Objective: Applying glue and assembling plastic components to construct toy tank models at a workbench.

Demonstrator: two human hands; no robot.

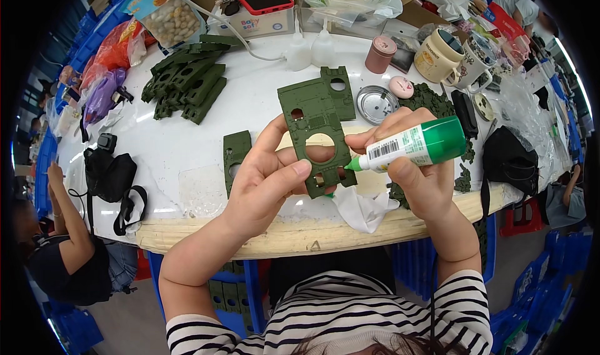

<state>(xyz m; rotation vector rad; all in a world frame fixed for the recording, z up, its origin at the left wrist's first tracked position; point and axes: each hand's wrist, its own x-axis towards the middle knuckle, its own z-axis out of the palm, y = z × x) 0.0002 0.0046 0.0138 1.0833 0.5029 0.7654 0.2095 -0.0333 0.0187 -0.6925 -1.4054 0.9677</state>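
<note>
My left hand (267,170) is closed on a dark green plastic model hull part (309,114), thumb on its face and fingers behind it. The part is tilted up and has a large round opening and smaller holes. In my right hand (420,183) lies a white and green glue bottle (406,147), gripped sideways. Its green nozzle points left and meets, or nearly meets, the part's lower right edge. A similar green part (338,92) rests on the table behind, and another (236,158) lies left of my left hand.
Stacked green parts (187,80) sit at the back left. Small green pieces (431,102) are heaped at right, near a round metal lid (377,104) and mugs (439,55). White tissue (364,208) lies by the table's wooden front edge (206,235). Black pouches (109,174) flank both sides.
</note>
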